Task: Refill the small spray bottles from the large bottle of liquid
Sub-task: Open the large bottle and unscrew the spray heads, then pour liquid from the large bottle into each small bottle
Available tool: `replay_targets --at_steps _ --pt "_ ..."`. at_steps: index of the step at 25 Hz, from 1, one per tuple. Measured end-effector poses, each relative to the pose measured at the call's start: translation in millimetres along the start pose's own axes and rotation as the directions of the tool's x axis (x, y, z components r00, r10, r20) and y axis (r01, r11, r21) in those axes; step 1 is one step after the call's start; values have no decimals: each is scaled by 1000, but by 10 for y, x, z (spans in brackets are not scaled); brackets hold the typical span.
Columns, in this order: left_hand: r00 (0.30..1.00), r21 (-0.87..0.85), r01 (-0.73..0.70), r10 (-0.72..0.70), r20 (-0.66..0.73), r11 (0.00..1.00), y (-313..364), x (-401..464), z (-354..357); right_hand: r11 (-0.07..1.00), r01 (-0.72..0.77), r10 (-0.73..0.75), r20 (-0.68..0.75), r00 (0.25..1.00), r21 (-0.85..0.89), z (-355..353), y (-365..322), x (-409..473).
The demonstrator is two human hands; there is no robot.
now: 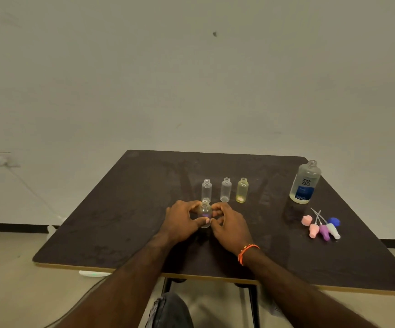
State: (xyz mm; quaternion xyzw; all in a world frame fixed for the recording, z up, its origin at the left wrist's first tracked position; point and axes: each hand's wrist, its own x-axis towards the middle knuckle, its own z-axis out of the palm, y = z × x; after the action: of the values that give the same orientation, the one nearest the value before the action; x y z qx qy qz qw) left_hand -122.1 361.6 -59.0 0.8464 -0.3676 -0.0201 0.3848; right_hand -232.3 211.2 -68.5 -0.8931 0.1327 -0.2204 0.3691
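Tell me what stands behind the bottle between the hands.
A clear bottle stands right behind the held bottle, uncapped; two more stand to its right. Its base is hidden, so any liquid inside cannot be judged.

Both hands (206, 221) around small bottle (205, 215)

The small bottles (225, 190) and the large bottle (305, 183) look like clear glossy plastic; the dark table (121, 223) is matt and smudged.

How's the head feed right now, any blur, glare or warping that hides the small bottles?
Head view: dim, soft light, no harsh glare; wide-angle warp bends the table edges; the clear bottle between both hands looks slightly blurred; the three bottles behind stay readable.
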Motion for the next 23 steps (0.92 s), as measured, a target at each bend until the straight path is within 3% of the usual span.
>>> replay_targets --at_steps 7,13,17,23 --pt "999 -160 -44 49 23 986 -31 23 153 999 -7 7 -21 1000 -45 -72 89 12" --pt "991 -13 1 -2 -132 1000 162 29 120 996 -36 29 -79 996 -86 -414 202 -63" --pt "975 84 -105 119 -186 991 588 371 -50 985 -103 77 -182 980 -138 -974 407 -39" --pt "948 145 -303 314 -58 942 1371 995 392 955 -261 180 -419 890 -144 -1824 878 113"
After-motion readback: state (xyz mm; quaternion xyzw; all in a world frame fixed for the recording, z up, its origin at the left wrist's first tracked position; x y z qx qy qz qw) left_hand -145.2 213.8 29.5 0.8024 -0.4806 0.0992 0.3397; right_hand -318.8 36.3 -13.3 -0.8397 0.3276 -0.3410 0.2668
